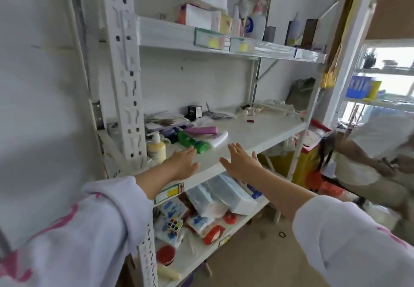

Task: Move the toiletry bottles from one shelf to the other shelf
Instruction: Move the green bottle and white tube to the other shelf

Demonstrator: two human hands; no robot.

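Note:
On the middle shelf [257, 130] a yellow pump bottle [156, 149] stands at the left. Beside it lie a green bottle [193, 142], a white tube [218, 139] and a purple tube [202, 130]. My left hand [182, 163] hovers flat over the shelf's front edge, fingertips just short of the green bottle, holding nothing. My right hand [240, 162] is spread open a little to the right, also over the front edge and empty. The upper shelf [168, 33] carries boxes and several bottles, among them a white bottle with a blue label [255, 26].
A white perforated post [125, 67] stands at the left front of the rack. The lower shelf holds wrapped packets [224, 197], a puzzle cube [175, 225] and red lids. Another person [367, 152] bends down at the right, near a yellow bin [293, 165].

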